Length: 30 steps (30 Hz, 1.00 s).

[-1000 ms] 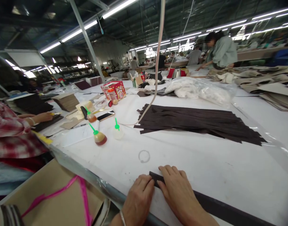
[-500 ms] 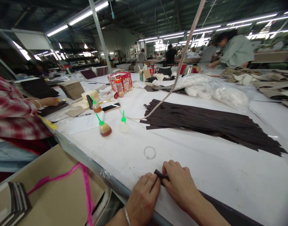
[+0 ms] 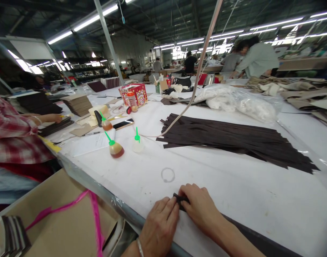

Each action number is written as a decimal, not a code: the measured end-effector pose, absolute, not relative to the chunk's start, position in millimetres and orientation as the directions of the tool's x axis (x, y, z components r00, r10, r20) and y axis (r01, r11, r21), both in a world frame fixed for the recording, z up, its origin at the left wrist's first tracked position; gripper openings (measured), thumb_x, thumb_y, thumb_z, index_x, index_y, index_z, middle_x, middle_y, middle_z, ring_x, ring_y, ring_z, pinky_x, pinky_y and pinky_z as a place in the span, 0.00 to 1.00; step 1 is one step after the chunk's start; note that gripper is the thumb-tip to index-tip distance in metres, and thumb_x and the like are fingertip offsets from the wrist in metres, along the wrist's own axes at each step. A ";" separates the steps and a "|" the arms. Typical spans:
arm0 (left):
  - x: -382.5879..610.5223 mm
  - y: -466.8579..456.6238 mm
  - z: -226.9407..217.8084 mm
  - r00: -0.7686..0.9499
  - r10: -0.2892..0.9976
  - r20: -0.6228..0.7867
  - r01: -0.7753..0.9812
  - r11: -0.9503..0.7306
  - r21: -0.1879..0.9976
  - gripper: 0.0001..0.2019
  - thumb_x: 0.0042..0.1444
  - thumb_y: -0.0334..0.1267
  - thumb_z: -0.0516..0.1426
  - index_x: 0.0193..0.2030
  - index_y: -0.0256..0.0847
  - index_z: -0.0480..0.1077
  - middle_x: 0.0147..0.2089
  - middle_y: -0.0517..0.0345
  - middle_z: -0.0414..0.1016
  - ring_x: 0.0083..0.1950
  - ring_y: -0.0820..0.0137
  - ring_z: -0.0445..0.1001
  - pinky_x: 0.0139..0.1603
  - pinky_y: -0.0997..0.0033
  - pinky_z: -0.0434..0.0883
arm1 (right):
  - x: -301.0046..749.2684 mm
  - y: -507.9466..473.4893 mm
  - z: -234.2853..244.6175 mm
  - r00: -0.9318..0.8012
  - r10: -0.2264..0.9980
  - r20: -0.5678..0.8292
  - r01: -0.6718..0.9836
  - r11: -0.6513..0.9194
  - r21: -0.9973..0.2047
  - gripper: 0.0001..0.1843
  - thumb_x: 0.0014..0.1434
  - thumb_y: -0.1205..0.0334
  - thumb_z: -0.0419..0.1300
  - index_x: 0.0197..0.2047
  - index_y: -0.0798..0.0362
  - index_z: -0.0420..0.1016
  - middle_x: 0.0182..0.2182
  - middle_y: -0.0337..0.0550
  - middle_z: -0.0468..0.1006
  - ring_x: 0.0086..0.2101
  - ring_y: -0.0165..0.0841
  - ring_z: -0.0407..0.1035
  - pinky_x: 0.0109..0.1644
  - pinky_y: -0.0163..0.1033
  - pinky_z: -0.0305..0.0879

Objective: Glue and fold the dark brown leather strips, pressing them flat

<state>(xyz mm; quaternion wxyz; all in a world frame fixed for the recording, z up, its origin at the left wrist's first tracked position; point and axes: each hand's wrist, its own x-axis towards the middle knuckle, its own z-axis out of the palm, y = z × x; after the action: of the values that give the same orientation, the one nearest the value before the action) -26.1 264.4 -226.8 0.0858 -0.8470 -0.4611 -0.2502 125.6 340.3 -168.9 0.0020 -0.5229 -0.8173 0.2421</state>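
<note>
My left hand, a bracelet at its wrist, is closed on the near end of a dark brown strip at the table's front edge. Close beside it, the bent fingers of my right hand grip the same end, which looks folded or rolled there. The fingers hide part of that end. From under my right forearm the strip runs on towards the lower right. A faint drawn ring marks the white table just beyond my hands.
A pile of dark strips lies beyond my hands, under a hanging hose. Green-tipped bottles, a phone and a red box stand or lie left. A co-worker in a checked sleeve works at far left.
The whole view has shifted slightly, so most things sit a little further left. My fingers have pressed closer over the strip's end, and less of it shows between my hands.
</note>
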 end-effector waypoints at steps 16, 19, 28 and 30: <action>-29.0 265.5 -223.4 0.487 0.711 0.507 0.820 -0.572 0.014 0.18 0.64 0.28 0.44 0.54 0.29 0.69 0.52 0.44 0.74 0.51 0.58 0.71 0.49 0.59 0.74 | 124.6 345.4 -181.0 -0.564 0.820 -0.099 0.719 0.429 -0.547 0.18 0.50 0.74 0.51 0.39 0.48 0.74 0.38 0.38 0.75 0.43 0.35 0.64 0.45 0.41 0.48; -29.0 265.4 -222.0 0.484 0.711 0.510 0.823 -0.569 0.012 0.18 0.64 0.29 0.43 0.54 0.29 0.68 0.52 0.44 0.73 0.51 0.59 0.72 0.50 0.60 0.73 | 125.6 347.8 -182.7 -0.581 0.808 -0.094 0.701 0.439 -0.562 0.20 0.49 0.74 0.51 0.40 0.46 0.74 0.39 0.37 0.75 0.43 0.35 0.63 0.45 0.41 0.48; -28.8 266.2 -226.0 0.465 0.725 0.509 0.841 -0.542 0.004 0.17 0.63 0.28 0.44 0.52 0.30 0.70 0.53 0.45 0.74 0.51 0.58 0.72 0.49 0.58 0.74 | 139.9 345.7 -177.3 -0.515 0.849 -0.119 0.756 0.384 -0.530 0.13 0.50 0.74 0.53 0.36 0.51 0.73 0.34 0.38 0.75 0.37 0.34 0.64 0.43 0.40 0.49; -28.8 265.9 -226.6 0.459 0.731 0.505 0.847 -0.531 -0.002 0.17 0.63 0.28 0.44 0.51 0.31 0.70 0.53 0.45 0.74 0.51 0.58 0.72 0.49 0.58 0.74 | 140.1 345.7 -177.1 -0.518 0.846 -0.128 0.760 0.386 -0.523 0.13 0.50 0.75 0.52 0.35 0.51 0.73 0.34 0.38 0.75 0.38 0.34 0.64 0.43 0.39 0.49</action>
<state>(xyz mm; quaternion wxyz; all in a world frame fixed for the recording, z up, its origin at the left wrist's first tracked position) -28.8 265.9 -226.6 0.1277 -0.8446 -0.4672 -0.2284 140.1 345.7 -177.1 0.0797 -0.4845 -0.8287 0.2687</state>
